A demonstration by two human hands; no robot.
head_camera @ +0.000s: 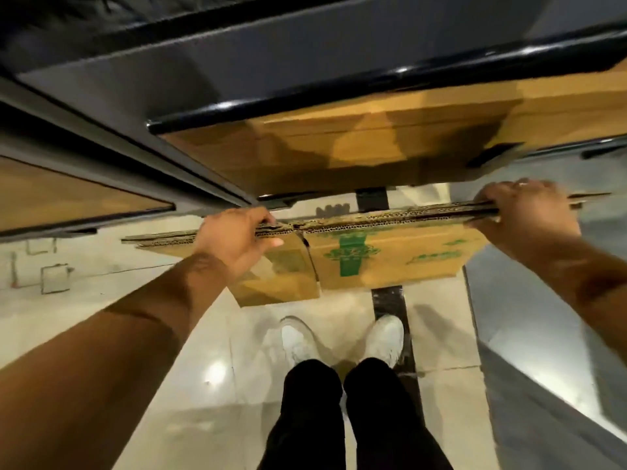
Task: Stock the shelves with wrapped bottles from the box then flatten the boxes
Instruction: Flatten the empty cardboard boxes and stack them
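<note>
I hold a stack of flattened cardboard boxes on edge in front of me, brown with green print on the near face. My left hand grips the stack's top edge at its left part. My right hand grips the top edge near the right end. The corrugated edges of several layers show between my hands. The stack hangs above the floor, just in front of the lowest shelf. No wrapped bottles are in view.
Dark shelves with glossy black front rails fill the upper frame; more brown cardboard lies on the lower shelf. My white shoes stand on the pale tiled floor. A grey surface runs along the right.
</note>
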